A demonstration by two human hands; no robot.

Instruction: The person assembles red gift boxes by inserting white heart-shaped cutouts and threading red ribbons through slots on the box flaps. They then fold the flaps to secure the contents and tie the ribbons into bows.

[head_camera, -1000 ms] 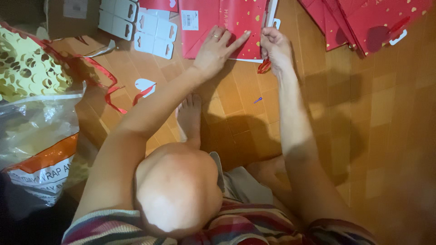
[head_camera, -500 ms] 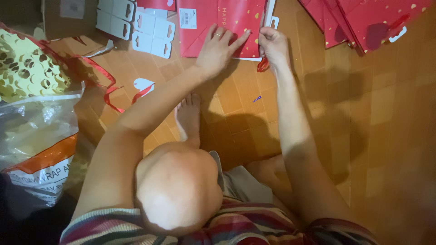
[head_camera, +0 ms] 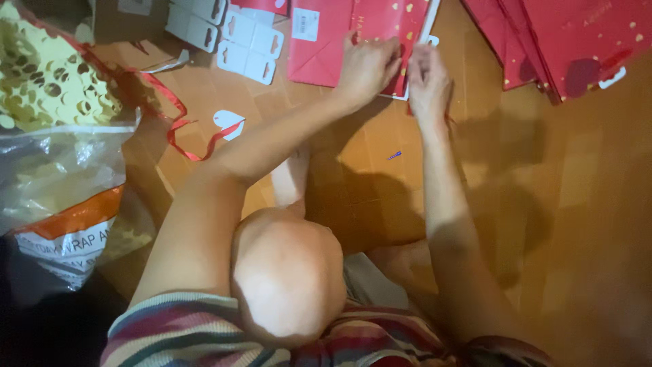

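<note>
My left hand [head_camera: 367,68] lies on the flat red paper bag [head_camera: 333,41] on the wooden floor [head_camera: 543,204], fingers curled narrow over its right edge. My right hand [head_camera: 428,81] pinches that same edge just beside it. White hang tags [head_camera: 248,44] lie to the left, with more red bags [head_camera: 564,41] to the right.

Red bag [head_camera: 353,41], gold specks; red ribbon [head_camera: 178,119]; striped sleeve [head_camera: 176,336].
</note>
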